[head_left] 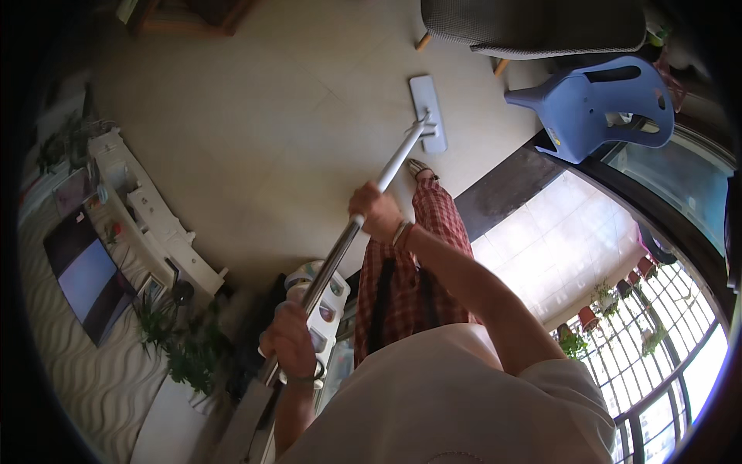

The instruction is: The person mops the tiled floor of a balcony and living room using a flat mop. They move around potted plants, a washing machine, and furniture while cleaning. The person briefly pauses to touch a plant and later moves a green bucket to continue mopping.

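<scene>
Both my hands grip the pole of a flat mop (427,116). My right hand (376,211) is wrapped round the pole where its white lower tube meets the metal part. Lower in the picture, my left hand (291,340) closes round the metal upper part near my left side. The mop's white rectangular head lies flat on the beige tiled floor (301,116), just ahead of my foot. From there the pole slants back toward my left hand.
A blue plastic chair (591,104) stands at the right, below a grey padded seat (533,27). On the left are a white cabinet (154,216), a television (85,274) and a leafy plant (189,340). A white plastic rack (328,309) stands beside my left leg. Potted plants (589,317) line the barred window.
</scene>
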